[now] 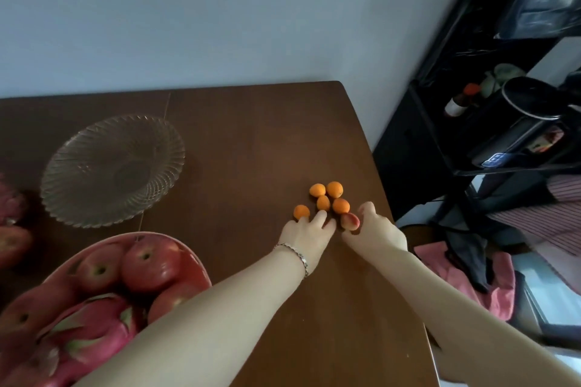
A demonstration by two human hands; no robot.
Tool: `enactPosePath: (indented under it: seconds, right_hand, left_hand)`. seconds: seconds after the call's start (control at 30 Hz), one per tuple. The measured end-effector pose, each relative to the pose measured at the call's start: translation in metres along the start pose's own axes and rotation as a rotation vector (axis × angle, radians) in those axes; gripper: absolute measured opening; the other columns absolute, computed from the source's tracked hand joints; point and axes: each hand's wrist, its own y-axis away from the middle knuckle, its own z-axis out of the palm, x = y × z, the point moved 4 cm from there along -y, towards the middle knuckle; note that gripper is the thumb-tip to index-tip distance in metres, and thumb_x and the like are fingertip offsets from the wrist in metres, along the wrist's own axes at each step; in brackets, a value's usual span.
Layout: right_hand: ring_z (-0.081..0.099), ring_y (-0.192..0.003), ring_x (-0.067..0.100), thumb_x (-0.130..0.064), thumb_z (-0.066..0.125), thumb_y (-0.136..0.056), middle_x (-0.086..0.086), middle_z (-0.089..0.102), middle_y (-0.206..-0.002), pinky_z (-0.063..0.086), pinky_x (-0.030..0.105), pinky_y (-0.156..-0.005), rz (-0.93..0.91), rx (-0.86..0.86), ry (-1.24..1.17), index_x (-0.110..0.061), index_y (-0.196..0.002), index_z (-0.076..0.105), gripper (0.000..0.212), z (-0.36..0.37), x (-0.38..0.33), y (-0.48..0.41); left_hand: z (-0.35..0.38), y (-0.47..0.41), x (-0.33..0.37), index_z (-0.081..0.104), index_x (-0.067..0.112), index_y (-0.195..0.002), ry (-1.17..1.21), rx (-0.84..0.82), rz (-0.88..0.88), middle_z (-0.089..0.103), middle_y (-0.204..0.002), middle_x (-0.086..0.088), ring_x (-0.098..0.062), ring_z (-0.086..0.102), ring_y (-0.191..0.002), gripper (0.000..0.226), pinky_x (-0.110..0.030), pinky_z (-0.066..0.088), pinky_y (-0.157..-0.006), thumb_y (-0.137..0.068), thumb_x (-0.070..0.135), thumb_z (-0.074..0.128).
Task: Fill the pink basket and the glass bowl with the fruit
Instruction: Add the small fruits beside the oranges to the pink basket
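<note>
**Gathering the small fruit.** The grip of the right hand (377, 232) pinches a blushed fruit (349, 220) between thumb and curled fingers, low over the worktop (251, 135). A pinch suits a fruit this small and round, which would likely roll off a flat palm.

The left hand (306, 237), with a bracelet (298, 256) at the wrist, lies spread. Its fingertips touch or stop just short of the nearest orange fruits (323, 203); which cannot be told. The spread probably serves to rake several together and check their rolling.

The orange fruits lie well to the right of the glass bowl (94, 166) and somewhat nearer the viewer. Four touch in a cluster, and a lone fruit (301, 211) sits just beside them on the bowl's side. They are smooth, matt, egg-shaped and bright orange; the pinched one shows a pink-red flush.

The glass bowl, shallow, ribbed and scalloped, holds nothing, so the small fruit is probably meant for it. The pink basket (198, 264), just in front of the bowl, carries red apples (147, 264) and dragon fruit (94, 320) heaped to its rim. A black shelf (456, 135) stands far to the right of the bowl, beyond the worktop.
</note>
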Motion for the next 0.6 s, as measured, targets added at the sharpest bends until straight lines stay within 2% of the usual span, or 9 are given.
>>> enactPosePath:
  seconds: [0.1,0.2,0.27,0.33,0.4,0.47,0.6]
  right_hand:
    - [0.062,-0.077,0.020,-0.045,0.045,-0.091,0.002,0.060,-0.087,0.048,0.029,-0.059,0.022,-0.054,0.064,-0.019,-0.118,0.040,0.039,0.010,-0.001,-0.009]
    - [0.063,-0.084,0.021,-0.044,0.049,-0.090,0.003,0.062,-0.099,0.045,0.027,-0.057,-0.005,-0.053,0.120,-0.021,-0.121,0.041,0.039,0.019,0.005,-0.009]
    - [0.062,-0.085,0.020,-0.045,0.049,-0.090,0.003,0.060,-0.102,0.044,0.027,-0.057,-0.029,-0.056,0.136,-0.023,-0.120,0.042,0.038,0.023,0.007,-0.004]
    - [0.062,-0.085,0.020,-0.049,0.047,-0.089,0.003,0.058,-0.103,0.045,0.027,-0.058,-0.048,-0.069,0.157,-0.025,-0.118,0.043,0.038,0.024,0.005,0.004]
    - [0.061,-0.084,0.018,-0.055,0.045,-0.088,0.000,0.059,-0.100,0.047,0.027,-0.059,-0.076,-0.065,0.157,-0.027,-0.117,0.045,0.040,0.023,0.000,0.015]
    - [0.060,-0.081,0.015,-0.058,0.044,-0.087,-0.003,0.060,-0.094,0.051,0.028,-0.062,-0.135,-0.036,0.101,-0.028,-0.115,0.046,0.040,0.018,-0.011,0.032]
    - [0.059,-0.073,0.012,-0.056,0.044,-0.088,-0.011,0.057,-0.080,0.049,0.027,-0.061,-0.318,-0.038,-0.069,-0.029,-0.111,0.047,0.036,0.004,-0.066,0.080]
  left_hand:
    - [0.008,-0.014,0.003,0.029,0.015,-0.141,-0.080,-0.022,0.046,0.029,-0.145,-0.007,-0.034,0.051,-0.108,0.060,-0.037,0.039,-0.070,-0.087,0.001,0.051]
    - [0.009,-0.019,0.004,0.039,0.010,-0.130,-0.083,-0.010,0.055,0.036,-0.134,-0.011,-0.035,0.050,-0.103,0.045,-0.034,0.033,-0.065,-0.087,-0.003,0.046]
    - [0.008,-0.019,0.002,0.043,0.008,-0.122,-0.054,-0.065,0.016,0.038,-0.127,-0.013,-0.036,0.051,-0.102,0.038,-0.035,0.034,-0.065,-0.087,-0.004,0.048]
    - [0.004,-0.011,-0.001,0.043,0.009,-0.118,0.005,-0.157,-0.059,0.040,-0.124,-0.013,-0.034,0.054,-0.101,0.033,-0.036,0.037,-0.065,-0.087,0.006,0.054]
    - [-0.006,0.007,-0.007,0.044,0.009,-0.116,0.127,-0.177,-0.143,0.045,-0.121,-0.012,-0.034,0.057,-0.100,0.032,-0.035,0.039,-0.068,-0.089,0.022,0.054]
    - [-0.024,0.035,-0.015,0.046,0.012,-0.115,0.251,-0.096,-0.194,0.048,-0.116,-0.009,-0.032,0.057,-0.098,0.034,-0.034,0.041,-0.071,-0.088,0.032,0.052]
    - [-0.065,0.116,-0.058,0.051,0.019,-0.107,0.436,0.255,-0.254,0.051,-0.101,-0.002,-0.029,0.060,-0.088,0.029,-0.034,0.048,-0.074,-0.084,0.035,0.056]
